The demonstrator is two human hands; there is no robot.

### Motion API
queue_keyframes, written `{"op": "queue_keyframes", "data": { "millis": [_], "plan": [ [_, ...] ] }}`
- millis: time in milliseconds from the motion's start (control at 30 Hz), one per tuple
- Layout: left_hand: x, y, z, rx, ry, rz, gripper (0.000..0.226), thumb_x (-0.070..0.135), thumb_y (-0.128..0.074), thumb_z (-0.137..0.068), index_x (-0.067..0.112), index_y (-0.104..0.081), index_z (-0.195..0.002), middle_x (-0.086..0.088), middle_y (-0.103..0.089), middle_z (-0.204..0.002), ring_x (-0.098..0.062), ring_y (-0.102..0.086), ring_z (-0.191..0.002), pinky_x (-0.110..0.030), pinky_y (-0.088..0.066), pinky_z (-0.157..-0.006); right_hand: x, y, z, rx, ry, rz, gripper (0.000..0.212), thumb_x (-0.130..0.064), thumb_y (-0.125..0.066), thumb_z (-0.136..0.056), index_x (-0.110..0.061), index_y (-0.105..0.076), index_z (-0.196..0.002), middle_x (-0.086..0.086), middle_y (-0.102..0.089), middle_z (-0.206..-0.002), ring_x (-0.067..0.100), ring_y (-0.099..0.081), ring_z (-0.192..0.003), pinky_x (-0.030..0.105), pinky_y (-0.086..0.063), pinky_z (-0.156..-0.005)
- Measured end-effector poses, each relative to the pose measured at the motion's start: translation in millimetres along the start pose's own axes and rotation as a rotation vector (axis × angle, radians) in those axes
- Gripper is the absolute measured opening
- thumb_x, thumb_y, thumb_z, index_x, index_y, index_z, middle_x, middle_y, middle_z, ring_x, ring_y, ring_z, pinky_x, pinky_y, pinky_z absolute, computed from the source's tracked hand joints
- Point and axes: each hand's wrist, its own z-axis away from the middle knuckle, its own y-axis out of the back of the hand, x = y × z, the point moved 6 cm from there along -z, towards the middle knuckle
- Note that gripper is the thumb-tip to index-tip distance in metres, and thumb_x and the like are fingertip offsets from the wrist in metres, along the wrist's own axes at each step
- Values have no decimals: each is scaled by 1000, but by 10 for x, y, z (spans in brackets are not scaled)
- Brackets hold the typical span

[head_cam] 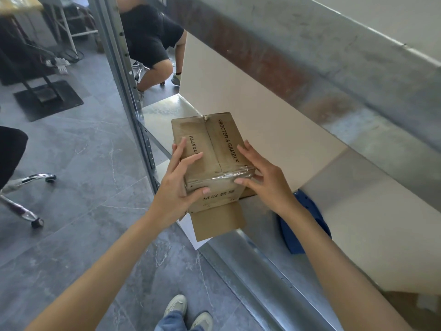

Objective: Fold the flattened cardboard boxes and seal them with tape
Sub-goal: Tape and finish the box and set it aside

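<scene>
Head view, looking down: left hand [179, 180] grips the near left corner of the cardboard box [210, 149], fingers spread over the top panel, thumb pressed on the near face. Right hand [265, 174] clasps the near right corner, fingers along the top edge, thumb on the clear tape [222, 176] that runs across the near top edge. Both hands are partly closed around the box. The box sits at the front edge of a metal shelf [162, 113], top flaps closed, seam running away from the viewer, printed lettering on both flaps. One loose flap [218, 222] hangs from the near side, past the shelf edge. A pale board [250, 111] stands just behind the box. A blue object [298, 225] lies on the shelf beneath the right forearm; its kind cannot be determined.
</scene>
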Motion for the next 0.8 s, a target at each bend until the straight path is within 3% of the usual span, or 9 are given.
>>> {"op": "queue_keyframes", "data": {
  "millis": [67,133,233,333,433,600,700,800],
  "plan": [
    [-23,16,-4,5,1,1,69,30,-78,-77,15,-52,-139,0,-19,-165,-17,-9,-154,-40,-23,-123,32,46,-20,-15,8,-37,72,-7,-79,-80,-25,-50,-143,-8,-31,-159,-13,-30,-138,18,-41,-108],
    [-64,64,0,-11,-26,-27,69,32,-78,-77,18,-54,-140,3,-23,-164,-17,-11,-154,-44,-23,-123,64,119,-41,-29,15,-75,70,-5,-81,-75,-24,-55,-138,-6,-40,-155,-4,-35,-140,26,-42,-110],
    [-127,133,8,-44,-85,-90,70,31,-79,-77,21,-52,-141,4,-26,-164,-19,-12,-154,-53,-26,-121,63,172,-89,-33,32,-83,66,-9,-83,-70,-30,-61,-128,-3,-48,-149,2,-42,-138,34,-39,-114],
    [-143,144,-5,-46,-92,-76,70,31,-79,-77,17,-53,-141,1,-28,-162,-19,-14,-154,-58,-33,-116,53,167,-104,-42,14,-97,61,-16,-82,-71,-30,-62,-127,-5,-50,-147,0,-44,-135,34,-40,-114],
    [-151,154,24,-34,-104,-64,70,30,-79,-77,13,-55,-140,-1,-30,-161,-11,-22,-151,-55,-41,-112,39,195,-97,-33,10,-86,44,-27,-74,-84,-31,-64,-127,-14,-51,-145,-3,-48,-132,33,-48,-107],
    [-173,172,24,-25,-99,-41,68,34,-80,-76,16,-58,-138,2,-32,-161,-12,-23,-151,-56,-41,-111,-19,190,-109,82,100,8,32,-6,-63,-96,-19,-69,-124,-5,-57,-141,-2,-55,-125,30,-54,-99],
    [-150,132,-31,-30,-95,5,67,32,-81,-75,18,-59,-137,4,-34,-160,-12,-28,-149,-51,-44,-110,-20,172,-94,180,126,49,28,-5,-59,-98,-14,-70,-121,3,-59,-139,-9,-55,-120,25,-53,-97],
    [-174,133,-15,-19,-89,24,66,32,-82,-74,20,-59,-136,6,-35,-159,-13,-29,-149,-39,-45,-110,16,153,-65,195,83,0,27,-17,-56,-101,-19,-68,-125,-5,-61,-136,-3,-56,-123,34,-54,-98]
  ]
}}
